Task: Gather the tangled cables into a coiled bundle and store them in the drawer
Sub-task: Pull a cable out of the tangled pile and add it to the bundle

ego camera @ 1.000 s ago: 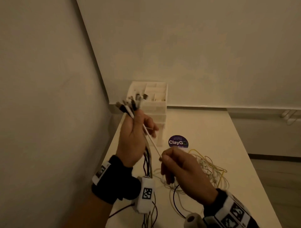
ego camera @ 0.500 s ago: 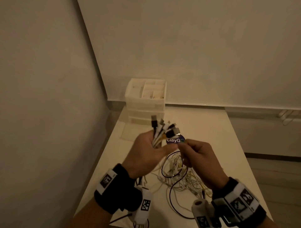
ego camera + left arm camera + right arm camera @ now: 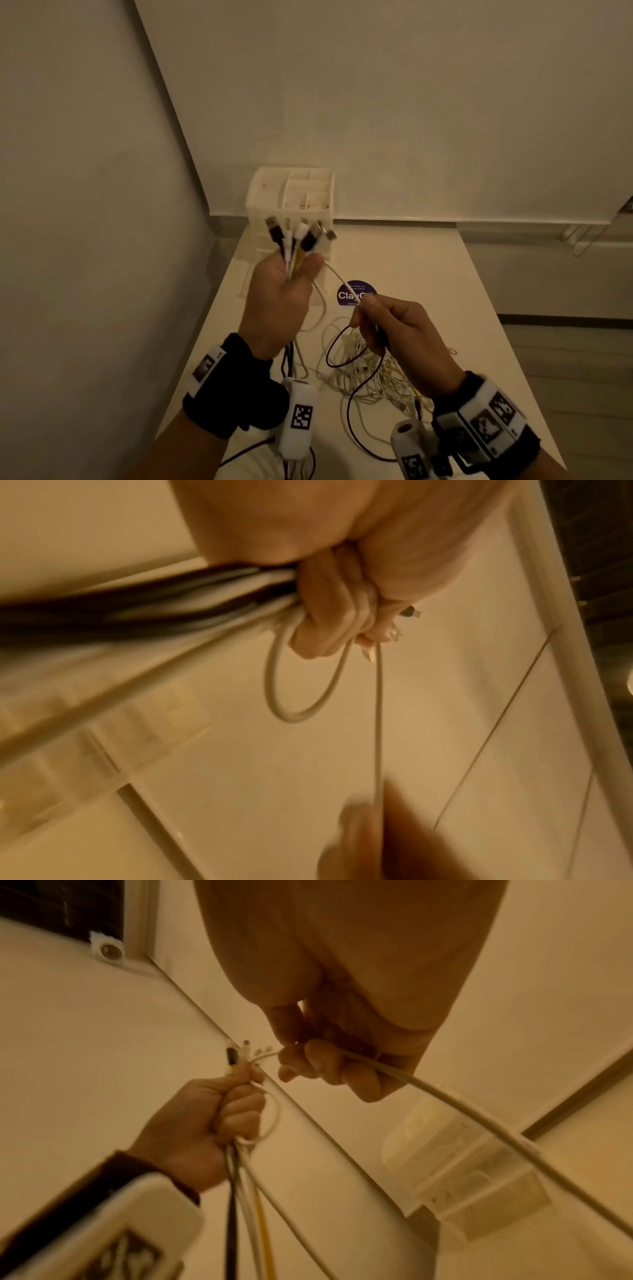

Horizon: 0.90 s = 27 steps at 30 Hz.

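Observation:
My left hand (image 3: pixel 281 294) is raised over the table and grips a bunch of cable ends (image 3: pixel 298 240), black, white and yellow, whose plugs fan out above the fist. The left wrist view shows that fist (image 3: pixel 329 615) closed round the strands with a small white loop (image 3: pixel 301 680) hanging from it. A thin white cable (image 3: pixel 337 275) runs taut from the fist down to my right hand (image 3: pixel 394 329), which pinches it between thumb and fingers (image 3: pixel 322 1064). The tangle of remaining cables (image 3: pixel 373 370) lies on the table under my right hand. The white drawer unit (image 3: pixel 291 202) stands at the table's far left.
A round purple sticker (image 3: pixel 354 294) is stuck on the white table (image 3: pixel 428 274) behind my hands. Walls close in on the left and behind the drawer unit. The table's right edge drops to the floor (image 3: pixel 565 359).
The left hand has risen a little and drawn left, away from the right. The right hand now holds a white cable stretched taut between the two hands, where before they nearly touched.

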### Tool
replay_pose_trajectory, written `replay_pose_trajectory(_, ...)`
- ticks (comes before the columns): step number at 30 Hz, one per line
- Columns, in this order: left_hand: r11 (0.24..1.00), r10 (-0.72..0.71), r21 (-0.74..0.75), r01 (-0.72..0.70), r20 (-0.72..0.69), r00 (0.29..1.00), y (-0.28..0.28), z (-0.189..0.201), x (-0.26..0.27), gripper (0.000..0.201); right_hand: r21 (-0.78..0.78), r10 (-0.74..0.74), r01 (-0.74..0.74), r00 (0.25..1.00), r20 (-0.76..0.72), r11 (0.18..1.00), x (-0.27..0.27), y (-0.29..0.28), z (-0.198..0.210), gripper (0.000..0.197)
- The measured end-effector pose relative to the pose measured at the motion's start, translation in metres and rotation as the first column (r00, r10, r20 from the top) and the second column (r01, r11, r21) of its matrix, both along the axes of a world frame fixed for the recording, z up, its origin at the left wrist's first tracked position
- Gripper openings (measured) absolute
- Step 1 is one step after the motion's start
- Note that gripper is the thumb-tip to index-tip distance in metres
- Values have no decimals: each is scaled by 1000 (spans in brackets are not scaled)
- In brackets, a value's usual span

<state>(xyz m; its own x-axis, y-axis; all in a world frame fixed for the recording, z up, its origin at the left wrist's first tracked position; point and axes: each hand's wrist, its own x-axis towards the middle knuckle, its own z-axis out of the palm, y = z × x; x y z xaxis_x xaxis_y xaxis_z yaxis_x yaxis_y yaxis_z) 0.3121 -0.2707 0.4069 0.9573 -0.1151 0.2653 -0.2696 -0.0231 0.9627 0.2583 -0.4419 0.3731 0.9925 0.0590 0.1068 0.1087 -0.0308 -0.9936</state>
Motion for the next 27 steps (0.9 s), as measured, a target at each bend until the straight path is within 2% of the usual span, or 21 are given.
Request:
replay_pose_trajectory(1,998,35,-46,-35,-11,999,5,3,6,12,-28,0,0,1000,-5,1000,0,-3,-8,43)
replay_pose_trajectory(3,981,118,-154,-122,-30,992,18,8,16,28,-108,-6,4,1000,-21,994,1,-8,-24,40)
replay_pose_trajectory(6,926,244,-283,-248,-50,968,34,10,27,28,-230,-62,54,998,-27,972,3,-15,-46,36)
replay_pose_trajectory(9,905,381,-204,-374,-9,925,40,-2,32,20,-328,-146,133,989,-14,935,10,-16,-58,36)
replay_pose_trajectory(12,891,453,-82,-446,152,878,28,-6,22,10,-327,-202,181,979,-32,928,23,-18,-55,38)
replay_pose_trajectory(13,903,428,-49,-427,197,882,19,-5,16,7,-323,-202,181,979,-33,929,27,-19,-49,39)
replay_pose_trajectory(15,956,255,87,-280,224,941,-1,-6,5,18,-297,-171,156,985,-25,942,33,-21,-32,41)
replay_pose_trajectory(17,970,43,233,-74,135,990,-21,-12,-1,26,-234,-131,125,991,-9,964,37,-20,-10,39)
replay_pose_trajectory(19,966,-60,253,43,62,996,-34,-18,-2,26,-158,-103,103,995,11,982,38,-20,10,35)
replay_pose_trajectory(21,981,-54,191,44,48,997,-43,-19,-1,27,-107,-73,75,997,20,991,36,-21,26,36)
replay_pose_trajectory(23,987,-8,158,-7,92,996,-43,-19,2,33,-110,-38,42,999,38,993,32,-25,32,37)
replay_pose_trajectory(27,979,64,182,-95,169,984,-38,-8,11,25,-95,-10,12,1000,27,995,26,-33,17,37)
